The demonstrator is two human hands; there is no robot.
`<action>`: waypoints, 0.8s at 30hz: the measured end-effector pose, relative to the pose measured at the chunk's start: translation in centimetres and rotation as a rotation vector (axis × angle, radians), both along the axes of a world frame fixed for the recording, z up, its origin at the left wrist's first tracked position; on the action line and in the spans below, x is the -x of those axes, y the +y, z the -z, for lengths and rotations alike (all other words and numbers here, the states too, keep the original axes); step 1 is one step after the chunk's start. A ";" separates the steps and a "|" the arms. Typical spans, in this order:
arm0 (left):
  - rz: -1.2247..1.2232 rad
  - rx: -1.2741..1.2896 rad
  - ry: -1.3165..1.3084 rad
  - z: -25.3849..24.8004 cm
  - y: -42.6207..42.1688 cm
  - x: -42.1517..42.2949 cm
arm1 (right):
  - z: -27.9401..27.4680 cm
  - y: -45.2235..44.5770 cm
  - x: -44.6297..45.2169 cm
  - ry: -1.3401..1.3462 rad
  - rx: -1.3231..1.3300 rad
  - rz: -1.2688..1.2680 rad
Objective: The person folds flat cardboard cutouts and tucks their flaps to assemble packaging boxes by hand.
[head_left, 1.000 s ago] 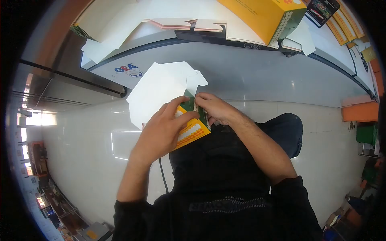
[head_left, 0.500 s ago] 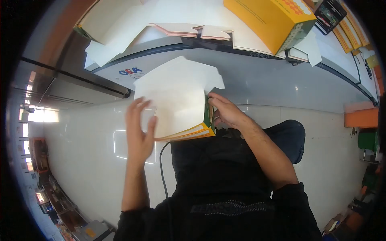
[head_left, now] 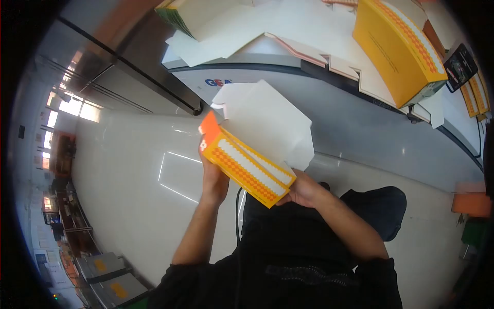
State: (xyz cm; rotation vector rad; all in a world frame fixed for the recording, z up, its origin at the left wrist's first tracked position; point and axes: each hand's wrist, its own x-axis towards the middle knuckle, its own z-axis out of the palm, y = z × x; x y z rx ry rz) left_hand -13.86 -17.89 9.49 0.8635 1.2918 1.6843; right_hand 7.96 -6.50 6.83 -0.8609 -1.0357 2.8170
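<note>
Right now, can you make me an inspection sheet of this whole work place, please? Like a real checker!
Surface: white top, GEA lettering on the front below it.
Job's things: open carton, held in the air; white inside, yellow and orange outside.
Clutter: yellow box, phone beside it, another open carton.
Hands: left hand at the held carton's left end, fingers mostly hidden; right hand at its right end.
Cables: dark cord by the person's left side; ends unclear.
Surroundings: shiny floor, metal cabinet.
</note>
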 end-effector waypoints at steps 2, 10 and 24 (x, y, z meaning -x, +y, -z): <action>-0.039 -0.036 0.059 -2.7 1.2 -1.5 | -0.4 -0.2 -0.4 -0.089 -0.052 0.003; -0.084 -0.318 0.715 -4.4 2.3 -1.4 | -1.4 1.8 -1.8 -0.251 -0.651 0.181; -0.020 -0.242 1.040 -2.1 3.6 -3.3 | -7.9 0.9 -1.5 0.014 -1.113 0.456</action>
